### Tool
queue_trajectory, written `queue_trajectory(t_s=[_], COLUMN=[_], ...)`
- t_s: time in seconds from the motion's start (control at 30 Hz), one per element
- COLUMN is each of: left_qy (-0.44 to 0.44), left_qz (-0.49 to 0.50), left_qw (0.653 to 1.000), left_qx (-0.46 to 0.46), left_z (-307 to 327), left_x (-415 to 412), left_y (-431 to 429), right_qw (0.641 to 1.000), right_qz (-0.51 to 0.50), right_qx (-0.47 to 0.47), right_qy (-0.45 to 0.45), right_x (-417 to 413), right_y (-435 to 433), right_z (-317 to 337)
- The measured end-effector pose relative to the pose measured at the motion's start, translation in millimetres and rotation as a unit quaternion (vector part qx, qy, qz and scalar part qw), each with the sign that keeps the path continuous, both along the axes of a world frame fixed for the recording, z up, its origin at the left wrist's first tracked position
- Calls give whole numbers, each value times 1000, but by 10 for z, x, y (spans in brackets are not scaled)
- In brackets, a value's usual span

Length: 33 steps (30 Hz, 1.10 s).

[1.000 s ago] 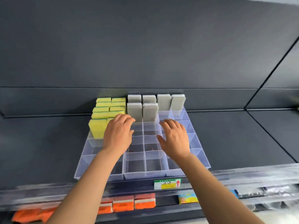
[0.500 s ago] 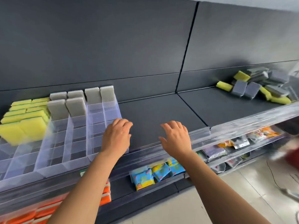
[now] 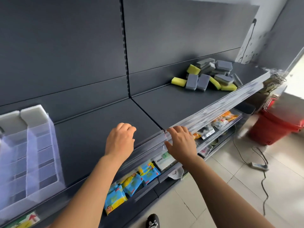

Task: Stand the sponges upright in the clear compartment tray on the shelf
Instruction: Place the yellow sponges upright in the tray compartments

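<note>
The clear compartment tray (image 3: 44,155) sits at the far left of the dark shelf, with grey-white sponges (image 3: 32,114) standing upright in its back row. A loose pile of grey and yellow sponges (image 3: 212,76) lies on the shelf at the far right. My left hand (image 3: 120,139) hovers over the shelf's middle, fingers loosely curled, holding nothing. My right hand (image 3: 181,142) hangs over the shelf's front edge, fingers relaxed and spread, also empty. Both hands are far from the tray and the pile.
A clear plastic rail (image 3: 213,107) runs along the shelf front. Packets in blue and yellow (image 3: 131,181) fill the shelf below. A red basket (image 3: 276,127) and a power strip with cable (image 3: 258,165) are on the tiled floor at right.
The view has swung right: the tray slid to the left edge and the sponge pile came closer to centre. Both hands moved right along the shelf, away from the tray, still empty.
</note>
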<state>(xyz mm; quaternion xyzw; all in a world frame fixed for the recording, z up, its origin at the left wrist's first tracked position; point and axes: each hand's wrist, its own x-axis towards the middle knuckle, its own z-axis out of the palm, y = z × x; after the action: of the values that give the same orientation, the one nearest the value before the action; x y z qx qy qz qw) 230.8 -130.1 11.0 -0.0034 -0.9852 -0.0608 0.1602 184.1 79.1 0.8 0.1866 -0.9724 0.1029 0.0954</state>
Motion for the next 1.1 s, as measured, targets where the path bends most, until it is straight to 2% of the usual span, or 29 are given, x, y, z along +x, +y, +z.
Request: queue_trajectory(t_s=[0.47, 0.7, 0.9, 1.1], left_qy=[7, -10, -22, -42], left_qz=[-94, -111, -89, 16], left_qw=[995, 993, 996, 999], left_qx=[24, 28, 21, -8], left_z=[-13, -8, -55, -102], left_x=[-2034, -2844, -3565, -4283], left_y=[989, 1383, 1707, 1967], right_qw=[994, 990, 989, 992], right_qz=[-105, -139, -145, -119], right_qx=[-3, -17, -29, -29], right_qy=[10, -13, -19, -17], right_x=[-1672, -2419, -3101, -3812], right_y=[984, 1385, 1787, 2163], right_z=[8, 34, 8, -14])
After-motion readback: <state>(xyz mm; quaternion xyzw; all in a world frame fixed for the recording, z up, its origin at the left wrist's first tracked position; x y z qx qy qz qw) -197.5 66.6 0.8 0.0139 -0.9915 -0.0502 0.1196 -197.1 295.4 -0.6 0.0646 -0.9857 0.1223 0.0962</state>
